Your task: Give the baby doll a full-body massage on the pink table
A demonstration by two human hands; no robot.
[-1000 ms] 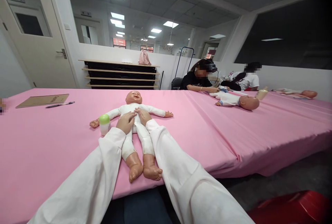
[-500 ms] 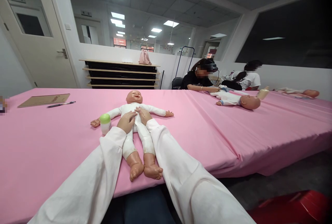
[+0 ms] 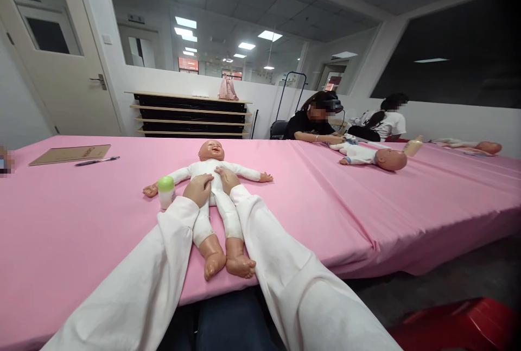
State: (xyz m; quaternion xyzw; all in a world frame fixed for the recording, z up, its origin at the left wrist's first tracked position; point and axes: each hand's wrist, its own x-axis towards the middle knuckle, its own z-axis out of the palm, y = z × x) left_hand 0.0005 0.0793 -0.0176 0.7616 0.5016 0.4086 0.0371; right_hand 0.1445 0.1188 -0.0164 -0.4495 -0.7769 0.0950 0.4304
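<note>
A baby doll (image 3: 207, 167) with a white cloth body lies on its back on the pink-covered table (image 3: 293, 215), its head away from me and its feet near the front edge. My left hand (image 3: 198, 189) rests on the left side of the doll's belly, fingers stretched out. On the other side of the belly lies my right hand (image 3: 228, 179), also flat with its fingers extended. Neither hand grips anything. Beside my left wrist stands a small white bottle with a green cap (image 3: 166, 192), close to the doll's arm.
A brown notebook (image 3: 69, 154) and a pen (image 3: 96, 161) lie at the far left. Across the table a person in black (image 3: 311, 123) handles another doll (image 3: 366, 155), with a pale bottle (image 3: 413, 146) near its head. A third doll (image 3: 486, 148) lies farther right.
My two hands have drawn slightly apart on the doll's belly, leaving a wider gap between the fingertips. The doll and bottle stay in place.
</note>
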